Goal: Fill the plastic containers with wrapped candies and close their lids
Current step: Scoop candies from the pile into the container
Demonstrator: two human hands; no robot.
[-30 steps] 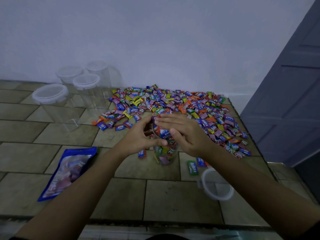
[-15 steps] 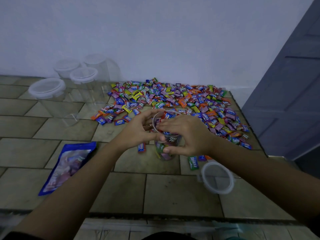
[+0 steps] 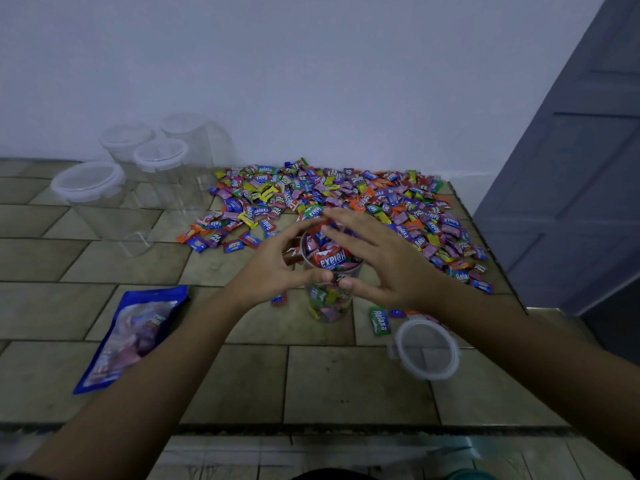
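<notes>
Filling step, judged close to its end: at centre frame a clear round plastic container [image 3: 328, 301] stands on the brown tiled counter [image 3: 242, 382], with wrapped candies [image 3: 330, 258] heaped above its rim. On its left side the left hand [image 3: 273, 268] cups it, fingers curved round the rim and thumb on the near wall. Over the heap the right hand [image 3: 381, 266] lies spread with straight fingers, gripping nothing, thumb against the wall.

The next move probably calls for levelling the heap, then fetching the round translucent lid [image 3: 427, 351] at lower right and pressing it on squarely.

Count: five containers in all, including four empty lidded containers [image 3: 86, 183] at upper left; one loose lid; one flat blue foil pouch [image 3: 135, 334] at lower left; one multicoloured candy pile [image 3: 346, 199] at upper centre, its pieces too many to number.
</notes>
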